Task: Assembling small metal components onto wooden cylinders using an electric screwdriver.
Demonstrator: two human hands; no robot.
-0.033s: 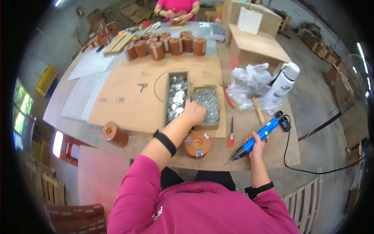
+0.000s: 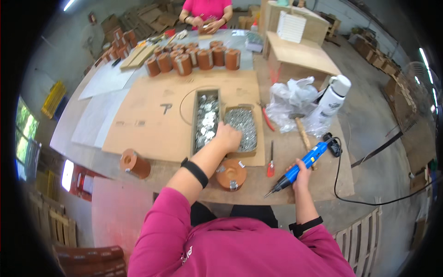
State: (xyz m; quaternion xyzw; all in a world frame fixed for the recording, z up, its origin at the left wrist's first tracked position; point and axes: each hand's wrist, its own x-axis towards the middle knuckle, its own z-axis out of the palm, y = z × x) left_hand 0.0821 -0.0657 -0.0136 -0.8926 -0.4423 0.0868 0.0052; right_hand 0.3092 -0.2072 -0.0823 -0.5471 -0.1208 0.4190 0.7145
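My right hand [image 2: 302,176] is wrapped round a blue electric screwdriver [image 2: 301,169], its bit pointing left and down over the front of the table. My left hand [image 2: 228,137] reaches to the near left corner of a small box of screws [image 2: 243,124]; its fingers are curled and their tips hidden, so what they pinch cannot be seen. Left of that hand stands a long box of flat silvery metal pieces [image 2: 207,121]. Just below the hand is a round reddish-brown block [image 2: 231,175] with a central hollow and a metal piece at its near edge.
Another brown cylinder [image 2: 134,164] lies at the left front. Several cylinders [image 2: 205,59] stand behind the cardboard sheet [image 2: 143,117]. A red-handled screwdriver [image 2: 270,170], pliers [image 2: 267,119], a hammer [image 2: 303,133], a plastic bag [image 2: 288,99] and a white bottle [image 2: 333,98] occupy the right. A co-worker [image 2: 207,14] handles a piece opposite.
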